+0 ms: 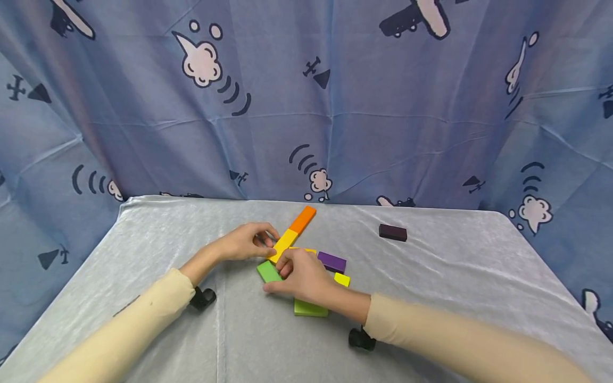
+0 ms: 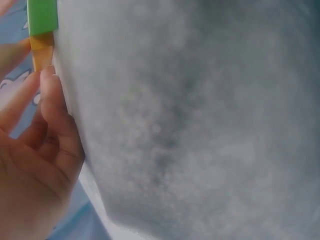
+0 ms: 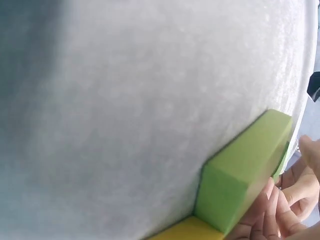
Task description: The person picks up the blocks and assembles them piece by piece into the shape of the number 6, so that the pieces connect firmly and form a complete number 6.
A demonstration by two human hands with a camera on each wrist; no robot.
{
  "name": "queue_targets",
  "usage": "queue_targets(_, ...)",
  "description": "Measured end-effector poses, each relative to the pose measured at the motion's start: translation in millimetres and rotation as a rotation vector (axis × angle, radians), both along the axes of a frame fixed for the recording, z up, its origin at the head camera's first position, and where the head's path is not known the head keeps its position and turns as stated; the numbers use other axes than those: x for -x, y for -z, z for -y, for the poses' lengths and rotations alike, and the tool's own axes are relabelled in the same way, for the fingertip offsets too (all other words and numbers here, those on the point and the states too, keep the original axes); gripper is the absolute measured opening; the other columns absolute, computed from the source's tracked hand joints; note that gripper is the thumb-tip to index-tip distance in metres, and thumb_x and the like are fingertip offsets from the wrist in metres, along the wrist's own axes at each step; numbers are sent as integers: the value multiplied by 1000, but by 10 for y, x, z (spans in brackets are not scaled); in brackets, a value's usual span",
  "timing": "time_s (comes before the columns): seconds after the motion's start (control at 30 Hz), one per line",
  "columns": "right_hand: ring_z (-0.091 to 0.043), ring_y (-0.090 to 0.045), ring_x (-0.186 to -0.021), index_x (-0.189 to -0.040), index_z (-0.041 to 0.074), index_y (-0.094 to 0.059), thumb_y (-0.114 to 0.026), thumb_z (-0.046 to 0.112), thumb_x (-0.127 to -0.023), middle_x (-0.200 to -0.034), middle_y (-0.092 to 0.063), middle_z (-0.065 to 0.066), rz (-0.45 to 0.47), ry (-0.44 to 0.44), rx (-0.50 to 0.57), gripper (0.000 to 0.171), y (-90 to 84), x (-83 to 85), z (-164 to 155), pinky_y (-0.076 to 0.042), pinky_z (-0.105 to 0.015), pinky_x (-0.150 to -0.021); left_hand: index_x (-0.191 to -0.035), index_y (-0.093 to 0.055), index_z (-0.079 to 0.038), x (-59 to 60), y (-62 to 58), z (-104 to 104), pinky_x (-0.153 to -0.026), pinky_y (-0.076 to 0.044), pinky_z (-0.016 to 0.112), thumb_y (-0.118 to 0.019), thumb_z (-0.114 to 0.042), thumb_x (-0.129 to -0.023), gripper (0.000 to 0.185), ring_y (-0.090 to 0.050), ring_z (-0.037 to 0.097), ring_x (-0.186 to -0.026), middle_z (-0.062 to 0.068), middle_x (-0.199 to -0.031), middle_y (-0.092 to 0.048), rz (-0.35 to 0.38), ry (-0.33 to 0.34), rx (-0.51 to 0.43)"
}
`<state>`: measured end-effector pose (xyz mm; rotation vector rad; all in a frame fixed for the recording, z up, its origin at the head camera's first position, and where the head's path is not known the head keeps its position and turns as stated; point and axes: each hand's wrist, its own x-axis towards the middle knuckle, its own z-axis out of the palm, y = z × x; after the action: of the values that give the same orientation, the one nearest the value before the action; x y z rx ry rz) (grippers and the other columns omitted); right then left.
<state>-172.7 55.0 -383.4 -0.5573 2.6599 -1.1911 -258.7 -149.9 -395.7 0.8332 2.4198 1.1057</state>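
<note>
Your left hand (image 1: 246,242) pinches the near end of the yellow block (image 1: 283,244), fingers curled round its edge. That block lies in a diagonal line with the orange block (image 1: 303,219) touching its far end, near the middle of the tabletop (image 1: 455,276). Your right hand (image 1: 300,276) curls over the green block (image 1: 268,271), fingertips at the joint where green meets yellow. Just right of that hand lie a purple block (image 1: 332,261) and a small yellow block (image 1: 342,279); a light green block (image 1: 310,308) shows under your wrist. A dark brown block (image 1: 392,232) sits well apart, toward the far right corner.
</note>
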Motion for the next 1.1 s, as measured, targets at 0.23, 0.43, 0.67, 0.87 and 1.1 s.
queue_targets(0.23,-15,-65,-80,-101,2,-69,-90,19,-80,-92,-67,-6,70,-72,148,34,-46,-8,-175,-55,-26,-74,-122,-65,-5,0,-7,-1,-79,-53,35,-73,-15,-96,29,-64,18,-87,3,-97,-65,-4,5,-8)
queue_targets(0.43,-21,-68,-88,-112,-5,-67,-83,9,-86,-107,-67,-17,135,-110,275,33,-137,10,-428,-56,-29,-79,-121,-65,-4,3,-5,-6,-78,-52,34,-74,-15,-96,29,-63,18,-85,3,-97,-65,-10,0,-7)
queue_targets(0.67,-25,-66,-89,-115,-3,-67,-80,11,-90,-104,-68,-12,163,-22,293,32,-200,74,-912,-55,-28,-79,-122,-65,-4,2,1,-17,-76,-51,33,-74,-15,-96,30,-61,18,-85,3,-97,-64,-1,-8,7)
queue_targets(0.87,-28,-67,-91,-118,-7,-65,-79,13,-91,-106,-69,-13,119,38,306,37,-205,121,-1452,-55,-29,-80,-122,-65,-3,4,6,-19,-76,-51,34,-74,-14,-96,30,-61,19,-86,3,-97,-64,-8,-1,-6)
queue_targets(1.1,-26,-67,-97,-123,-8,-62,-78,15,-93,-114,-67,-20,123,92,307,41,-140,172,-1930,-55,-33,-82,-122,-65,-4,3,15,-12,-78,-52,33,-74,-15,-96,30,-62,19,-87,3,-98,-65,-11,-8,7)
